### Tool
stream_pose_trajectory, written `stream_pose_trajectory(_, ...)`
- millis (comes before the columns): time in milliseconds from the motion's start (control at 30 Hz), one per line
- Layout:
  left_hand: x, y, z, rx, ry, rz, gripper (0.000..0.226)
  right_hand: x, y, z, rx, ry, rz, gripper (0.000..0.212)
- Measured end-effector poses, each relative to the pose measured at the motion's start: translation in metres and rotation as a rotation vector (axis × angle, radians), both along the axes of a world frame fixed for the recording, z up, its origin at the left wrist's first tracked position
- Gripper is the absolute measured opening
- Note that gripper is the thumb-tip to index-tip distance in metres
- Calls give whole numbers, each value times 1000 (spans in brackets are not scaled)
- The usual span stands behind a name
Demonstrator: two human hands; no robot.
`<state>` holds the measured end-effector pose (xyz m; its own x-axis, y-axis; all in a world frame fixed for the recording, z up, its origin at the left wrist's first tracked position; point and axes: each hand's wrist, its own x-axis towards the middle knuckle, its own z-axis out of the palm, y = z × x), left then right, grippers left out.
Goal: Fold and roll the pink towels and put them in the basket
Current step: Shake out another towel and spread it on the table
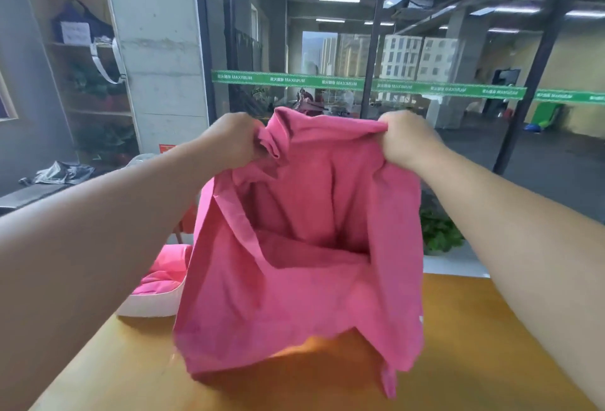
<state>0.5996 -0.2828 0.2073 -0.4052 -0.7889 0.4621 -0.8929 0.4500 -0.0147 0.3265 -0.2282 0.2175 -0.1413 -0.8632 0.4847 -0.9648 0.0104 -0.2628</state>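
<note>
Both the left hand [234, 137] and right hand [404, 140] pinch the towel's [304, 263] top corners above the table [474, 345]; better pull it taut, then lay it flat.

My left hand [234, 139] and right hand [404, 140] grip a pink towel [304, 263] by its top corners above the wooden table [474, 361].

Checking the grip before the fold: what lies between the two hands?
In the head view, only the pink towel's bunched top edge spans from the left hand to the right hand; both grip it.
</note>
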Motion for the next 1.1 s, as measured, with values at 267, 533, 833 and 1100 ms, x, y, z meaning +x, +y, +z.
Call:
stream_pose_trajectory(267,-15,-28,32,-123,339,-55,25,-20,-4,52,-236,375,-42,16)
stream_pose_trajectory(533,-23,-50,18,-121,324,-16,24,-52,-4,20,101,402,-129,13)
stream_pose_trajectory(833,-26,-64,17,-94,285,25,30,-71,-17,-15,193,-13,-137,13)
stream_pose_trajectory(1100,-29,-63,0,-37,273,102,30,-71,-19,-23,253,107,-177,30)
